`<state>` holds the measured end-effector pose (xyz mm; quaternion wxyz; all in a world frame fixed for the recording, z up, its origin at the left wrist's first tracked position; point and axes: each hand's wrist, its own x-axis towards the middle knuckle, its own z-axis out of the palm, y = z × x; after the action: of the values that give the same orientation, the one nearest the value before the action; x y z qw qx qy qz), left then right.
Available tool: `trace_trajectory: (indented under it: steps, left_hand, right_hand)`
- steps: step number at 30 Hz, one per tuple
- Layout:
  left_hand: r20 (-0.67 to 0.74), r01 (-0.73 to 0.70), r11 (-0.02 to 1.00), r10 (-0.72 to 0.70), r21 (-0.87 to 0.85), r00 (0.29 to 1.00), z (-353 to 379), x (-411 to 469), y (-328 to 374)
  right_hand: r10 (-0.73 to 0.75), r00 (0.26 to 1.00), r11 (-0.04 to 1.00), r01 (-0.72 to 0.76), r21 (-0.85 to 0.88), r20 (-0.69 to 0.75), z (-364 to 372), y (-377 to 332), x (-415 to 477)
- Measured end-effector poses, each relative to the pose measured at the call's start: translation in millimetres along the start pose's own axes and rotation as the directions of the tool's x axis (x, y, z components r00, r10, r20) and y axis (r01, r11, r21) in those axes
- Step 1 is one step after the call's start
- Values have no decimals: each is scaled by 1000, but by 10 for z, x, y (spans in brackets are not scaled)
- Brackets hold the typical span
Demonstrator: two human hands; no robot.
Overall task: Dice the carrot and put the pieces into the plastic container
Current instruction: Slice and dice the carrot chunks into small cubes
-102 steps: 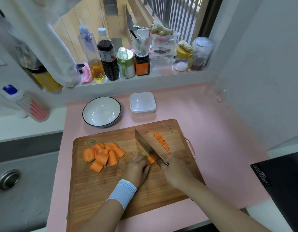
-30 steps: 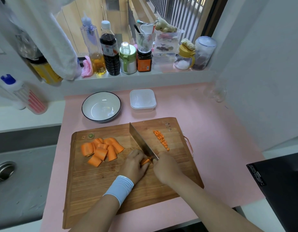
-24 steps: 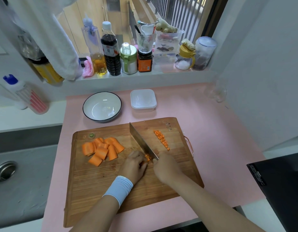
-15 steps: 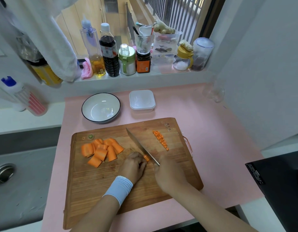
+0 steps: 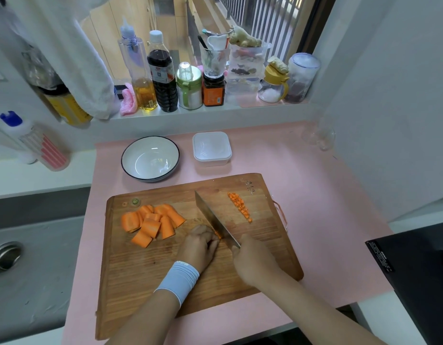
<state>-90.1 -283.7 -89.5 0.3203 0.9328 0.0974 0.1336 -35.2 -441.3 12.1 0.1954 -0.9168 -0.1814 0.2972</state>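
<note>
From my station I see the chopping moving leftward along the carrot strip (image 5: 217,235). A few seconds back a clear orange stub stuck out past the fingertips; now only a sliver shows between the left hand (image 5: 199,247) and the blade. The left hand has crept back with it, fingers curled down and pinning what is left of the strip to the cutting board (image 5: 165,270). The right hand (image 5: 253,257) is wrapped round the handle of the cleaver (image 5: 215,217) (the handle itself is hidden under the fist). The blade shows more of its face than half a second ago, so I judge it is between strokes rather than buried in a cut.

Nothing else has shifted. The row of diced pieces (image 5: 240,206) lies on the far right part of the board, right of the blade, just as before. The carrot slabs (image 5: 152,220) sit in their pile at the left, untouched. The plastic container (image 5: 211,159) stands on the pink desk (image 5: 327,220) just beyond the board's far edge, beside the bowl (image 5: 122,158), and holds no carrot that I can see.

So this strip is nearly used up, but most of the carrot is yet to be diced and no pieces have been transferred. With so little strip left, the fingertips are very close to the edge.
</note>
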Motion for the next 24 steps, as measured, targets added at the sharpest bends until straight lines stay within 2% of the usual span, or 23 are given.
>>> trace_trajectory:
  steps: [8, 15, 24]
  left_hand:
    - [-36, -10, 999, 8, -53, 999, 9, -20, 14]
    - [-67, -18, 997, 13, -71, 998, 20, -50, 14]
    - [-64, -26, 998, 22, -60, 998, 30, -47, -28]
  right_hand:
    - [7, 1000, 1000, -6, 30, -16, 16, -180, 176]
    - [8, 999, 997, -5, 75, -31, -2, -62, 68]
    - [1, 1000, 1000, -1, -7, -13, -14, -12, -89]
